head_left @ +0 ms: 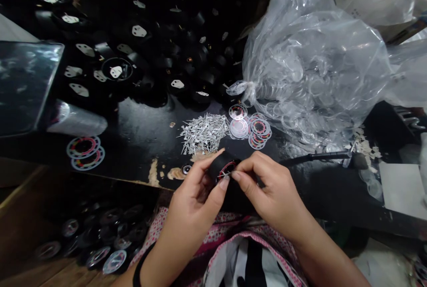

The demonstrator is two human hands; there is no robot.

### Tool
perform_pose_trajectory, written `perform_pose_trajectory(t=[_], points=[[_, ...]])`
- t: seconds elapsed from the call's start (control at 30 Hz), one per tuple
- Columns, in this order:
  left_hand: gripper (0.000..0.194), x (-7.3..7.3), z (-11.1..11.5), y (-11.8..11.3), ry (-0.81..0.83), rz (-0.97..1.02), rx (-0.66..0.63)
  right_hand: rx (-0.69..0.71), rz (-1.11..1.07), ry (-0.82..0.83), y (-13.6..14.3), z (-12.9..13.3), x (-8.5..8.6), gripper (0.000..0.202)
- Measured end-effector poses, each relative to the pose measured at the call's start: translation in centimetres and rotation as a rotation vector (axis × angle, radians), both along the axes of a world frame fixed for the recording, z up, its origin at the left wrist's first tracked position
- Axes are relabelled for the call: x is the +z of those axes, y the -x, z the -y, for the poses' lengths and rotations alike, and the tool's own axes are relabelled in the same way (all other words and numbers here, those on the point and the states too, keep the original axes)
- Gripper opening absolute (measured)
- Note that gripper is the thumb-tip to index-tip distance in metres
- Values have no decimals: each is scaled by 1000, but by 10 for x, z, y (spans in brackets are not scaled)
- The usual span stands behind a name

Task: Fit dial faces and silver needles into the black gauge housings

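Between both hands, over the bench's near edge, is a smooth, round black cup with a printed dial. The left hand's fingers curl around it; the right hand's thumb and forefinger nearly meet at a thin needle, their grip unclear. Seating the needle seems the step in hand, calling for light, steady pressure. Towards twelve lies a spiky grey heap; at one-thirty, flat glossy rings, then a crinkled clear bag.

Lighting was dim and uneven: my hands registered clearly, while the black housings lay in deep shadow. Glare streaked the bag and whitened part of the table. Outer edges appeared stretched and soft.
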State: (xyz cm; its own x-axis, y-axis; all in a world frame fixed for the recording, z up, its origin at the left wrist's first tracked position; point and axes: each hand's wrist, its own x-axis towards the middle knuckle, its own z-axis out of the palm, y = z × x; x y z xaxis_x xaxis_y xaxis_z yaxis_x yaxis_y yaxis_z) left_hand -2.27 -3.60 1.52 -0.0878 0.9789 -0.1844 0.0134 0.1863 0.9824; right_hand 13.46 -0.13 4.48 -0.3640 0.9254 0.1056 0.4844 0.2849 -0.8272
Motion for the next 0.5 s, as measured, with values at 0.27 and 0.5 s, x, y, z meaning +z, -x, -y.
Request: perform_pose_trajectory(t=[0.27,0.5], points=[[36,-5,13,4,-110,-331,-63,-30,-21,2,0,9,1,19],[40,2,13,5,-176,-440,-86,-26,-38,26,0,15,6,18]])
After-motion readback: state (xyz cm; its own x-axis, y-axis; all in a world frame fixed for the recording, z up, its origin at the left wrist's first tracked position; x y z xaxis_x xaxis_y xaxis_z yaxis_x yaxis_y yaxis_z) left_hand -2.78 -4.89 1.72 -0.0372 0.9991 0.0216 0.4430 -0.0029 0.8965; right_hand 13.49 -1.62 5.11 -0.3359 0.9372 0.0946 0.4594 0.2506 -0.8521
